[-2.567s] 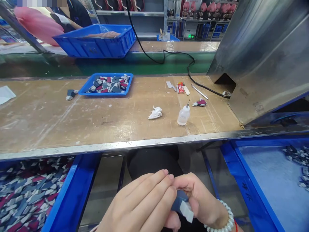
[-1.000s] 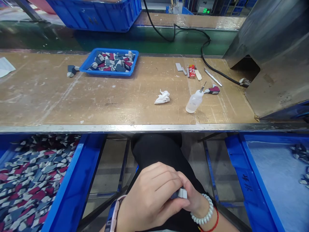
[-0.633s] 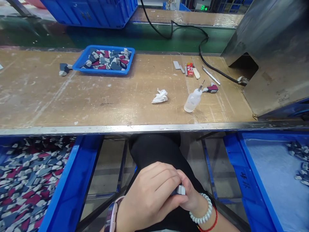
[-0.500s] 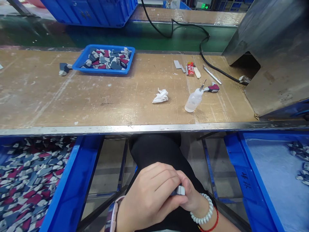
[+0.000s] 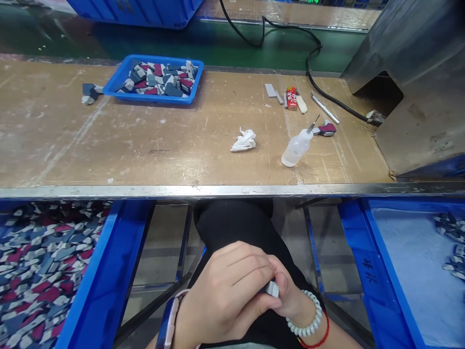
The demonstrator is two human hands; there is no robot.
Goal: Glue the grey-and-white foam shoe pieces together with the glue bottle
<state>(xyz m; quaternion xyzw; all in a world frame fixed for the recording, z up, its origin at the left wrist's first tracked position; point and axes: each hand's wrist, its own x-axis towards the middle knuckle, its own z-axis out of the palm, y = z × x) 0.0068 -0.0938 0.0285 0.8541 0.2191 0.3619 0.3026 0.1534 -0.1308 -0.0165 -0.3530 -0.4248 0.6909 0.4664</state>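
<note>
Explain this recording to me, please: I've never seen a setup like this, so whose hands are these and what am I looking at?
There is no machine at work here: a person's bare left hand and right hand are seen by a camera worn on the head, looking forward and down. Together they hold a small piece over the lap; only its pale end shows clearly. On the table lie a blue tray of similar parts, a crumpled tissue and a needle-tipped bottle. Below its edge, a blue crate full of parts sits at the left.
</note>
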